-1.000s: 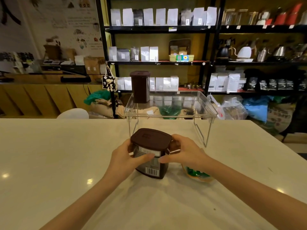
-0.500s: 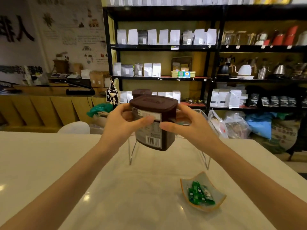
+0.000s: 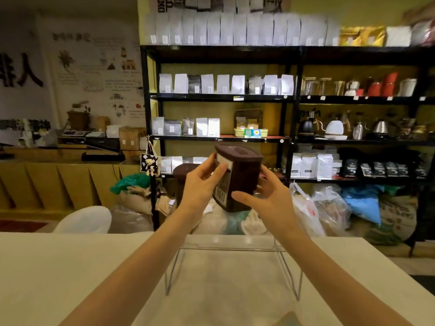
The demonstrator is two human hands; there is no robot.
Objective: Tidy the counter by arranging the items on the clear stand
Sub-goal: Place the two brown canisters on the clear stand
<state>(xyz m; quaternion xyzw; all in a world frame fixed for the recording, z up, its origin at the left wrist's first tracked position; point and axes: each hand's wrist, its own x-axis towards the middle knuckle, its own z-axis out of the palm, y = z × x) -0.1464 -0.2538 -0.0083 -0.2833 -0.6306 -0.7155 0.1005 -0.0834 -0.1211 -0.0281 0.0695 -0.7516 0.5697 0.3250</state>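
Head camera looks across a pale counter (image 3: 70, 267) toward dark shelves (image 3: 221, 97) stocked with white bags and kettles. Both hands are raised over the clear stand (image 3: 230, 249), and together they hold a dark brown container (image 3: 242, 177) between them. Left hand (image 3: 200, 187) wraps the labelled side, thumb lying across the white label above the barcode, fingers curled behind the top edge. Right hand (image 3: 266, 198) cups the opposite side and lower corner, thumb pointing left under the front face — fingers hidden behind the body. That container is tilted, its lid leaning away toward the shelves, and it hangs in the air above the stand's top surface; whether its bottom edge touches the surface cannot be told. A second brown container (image 3: 182, 177) stands upright on the stand's left part, mostly hidden behind the left hand. Wire legs of the stand rest on the counter between the two forearms. At the bottom edge a small corner of a dish (image 3: 290, 320) peeks into view, blurred
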